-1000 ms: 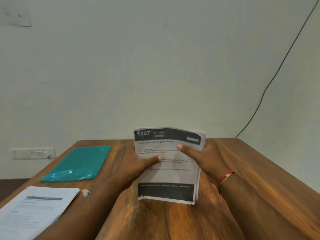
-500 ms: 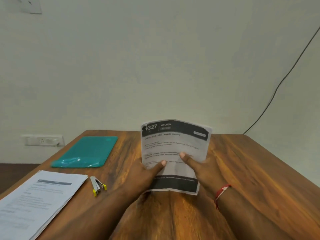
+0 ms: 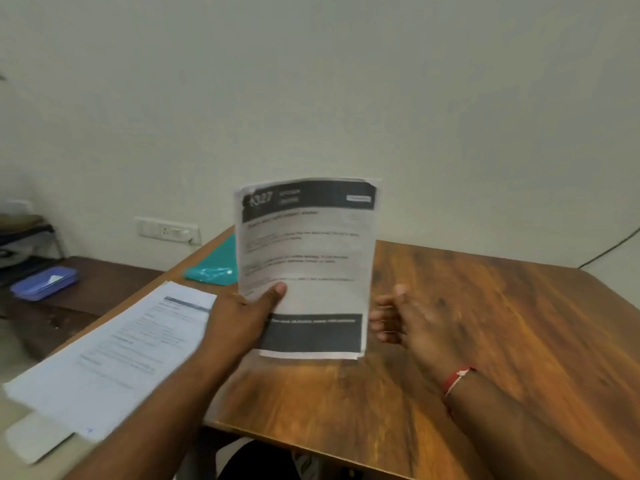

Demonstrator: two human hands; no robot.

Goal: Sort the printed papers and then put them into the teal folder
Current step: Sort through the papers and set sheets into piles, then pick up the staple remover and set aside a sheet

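A wall socket [image 3: 168,231] sits beyond the wooden table [image 3: 485,323]; a blue box [image 3: 44,283] (blurred) lies left.

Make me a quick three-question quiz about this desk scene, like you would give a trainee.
1. True or false: both hands are holding the upright sheaf of papers.
2. Which lies nearer the wall: (a) the teal folder, or (b) the flat stack of papers?
3. Fill in: the right hand has a red ____ on its wrist.

Key
1. False. Only the left hand has a grip on it, thumb across the front; the right hand is open beside its edge.
2. (a). The folder is partly hidden behind the held sheaf.
3. Thread band.
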